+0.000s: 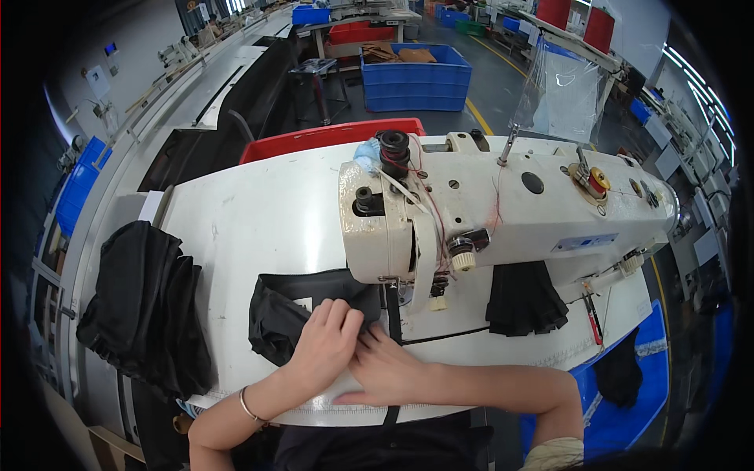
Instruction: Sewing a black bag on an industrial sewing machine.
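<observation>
A white sewing machine [503, 212] stands on a white table [259, 220]. A piece of black fabric [294, 306] lies under its head, at the needle. My left hand [326, 345] rests flat on this fabric, fingers pointing toward the machine. My right hand [381, 369] lies beside it, palm down, fingertips pressing the fabric's edge and a narrow black strap [393, 322] that runs toward me. Both hands press rather than grasp. A thin bracelet circles my left wrist.
A heap of black fabric [145, 314] hangs over the table's left edge. Another black piece [525, 298] lies behind the machine arm on the right. A red bin [314, 140] sits behind the table, a blue crate [416, 78] farther back. Blue bin [628, 392] at lower right.
</observation>
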Demonstrator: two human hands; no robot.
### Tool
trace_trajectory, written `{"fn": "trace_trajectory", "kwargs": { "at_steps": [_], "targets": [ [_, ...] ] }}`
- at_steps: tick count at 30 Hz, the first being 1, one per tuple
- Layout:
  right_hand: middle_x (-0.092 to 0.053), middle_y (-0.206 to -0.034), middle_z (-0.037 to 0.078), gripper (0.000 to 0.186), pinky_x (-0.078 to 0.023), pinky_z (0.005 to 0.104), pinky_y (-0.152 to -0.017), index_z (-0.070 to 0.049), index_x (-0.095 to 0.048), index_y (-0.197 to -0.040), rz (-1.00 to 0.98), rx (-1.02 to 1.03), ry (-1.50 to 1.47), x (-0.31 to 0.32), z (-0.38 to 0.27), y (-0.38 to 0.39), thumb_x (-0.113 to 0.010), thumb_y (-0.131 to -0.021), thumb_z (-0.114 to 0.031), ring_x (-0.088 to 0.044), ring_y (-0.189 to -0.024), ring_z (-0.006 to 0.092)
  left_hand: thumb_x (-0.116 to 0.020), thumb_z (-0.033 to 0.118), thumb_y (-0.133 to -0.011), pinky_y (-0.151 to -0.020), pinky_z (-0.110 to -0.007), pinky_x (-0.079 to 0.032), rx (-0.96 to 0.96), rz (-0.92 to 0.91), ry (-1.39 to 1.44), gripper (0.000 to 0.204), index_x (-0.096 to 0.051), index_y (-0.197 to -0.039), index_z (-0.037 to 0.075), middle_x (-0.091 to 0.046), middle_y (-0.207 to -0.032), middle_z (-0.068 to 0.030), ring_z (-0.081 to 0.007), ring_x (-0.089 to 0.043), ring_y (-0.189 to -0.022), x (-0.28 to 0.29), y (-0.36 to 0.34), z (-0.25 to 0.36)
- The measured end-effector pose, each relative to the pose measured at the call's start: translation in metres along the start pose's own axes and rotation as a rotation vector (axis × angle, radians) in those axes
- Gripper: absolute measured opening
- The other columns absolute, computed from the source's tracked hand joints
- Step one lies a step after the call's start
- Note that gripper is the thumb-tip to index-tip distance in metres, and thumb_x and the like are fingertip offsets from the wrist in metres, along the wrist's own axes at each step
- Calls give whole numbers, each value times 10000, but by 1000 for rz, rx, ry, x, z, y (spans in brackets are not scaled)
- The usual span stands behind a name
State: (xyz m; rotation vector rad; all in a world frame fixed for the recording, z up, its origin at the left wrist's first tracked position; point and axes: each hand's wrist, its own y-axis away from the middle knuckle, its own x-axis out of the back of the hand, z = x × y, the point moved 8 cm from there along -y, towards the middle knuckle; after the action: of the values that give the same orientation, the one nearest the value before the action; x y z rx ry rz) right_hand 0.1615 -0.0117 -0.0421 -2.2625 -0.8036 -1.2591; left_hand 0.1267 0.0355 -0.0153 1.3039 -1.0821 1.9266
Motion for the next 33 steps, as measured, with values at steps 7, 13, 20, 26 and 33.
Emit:
{"fn": "trace_trajectory", "kwargs": {
  "at_steps": [7, 13, 20, 26, 33],
  "targets": [
    [-358, -1493, 197, 808, -293, 532, -1118, 1, -395, -1429, 2, 85, 486, -17, -24, 77, -683, -784, -391, -341, -1382, 364, -717, 81, -620, -679, -333, -368, 18, 129, 105, 469, -617, -1077, 37, -510, -750, -53, -232, -505, -729, -9, -12, -22],
    [-515, -1368, 175, 689, -360, 441, -1079, 28, -546, -1281, 176, 69, 270, 2, -5, 78, -682, -767, -410, -481, -1272, 314, -612, 95, -660, -679, -314, -380, -139, 124, -304, 301, -684, -944, 22, -494, -680, -33, -192, -523, -699, -21, -24, -9],
    [-652, -1056, 109, 380, -458, 396, -939, -53, -659, -1085, 129, -181, 203, -5, 92, 59, -679, -752, -235, -637, -923, 286, -641, 104, -668, -832, -384, -492, -205, 18, -255, 278, -693, -928, 22, -593, -1016, -104, -234, -581, -927, -38, -11, -3],
    [-652, -903, 130, 221, -434, 477, -894, -58, -638, -954, 278, -100, -211, -12, 96, 62, -592, -820, -228, -630, -867, 343, -681, 102, -635, -776, -452, -484, -131, 86, 108, 328, -670, -949, 9, -651, -913, -182, -369, -624, -855, -46, -8, -23],
    [-634, -908, 159, 223, -457, 463, -805, -40, -640, -877, 495, 95, 215, -8, 71, 61, -601, -754, -221, -608, -881, 344, -645, 112, -728, -863, -440, -443, -42, -71, 244, 347, -603, -1057, 11, -605, -1034, -158, -333, -581, -958, -40, -11, -23]
  ]
}}
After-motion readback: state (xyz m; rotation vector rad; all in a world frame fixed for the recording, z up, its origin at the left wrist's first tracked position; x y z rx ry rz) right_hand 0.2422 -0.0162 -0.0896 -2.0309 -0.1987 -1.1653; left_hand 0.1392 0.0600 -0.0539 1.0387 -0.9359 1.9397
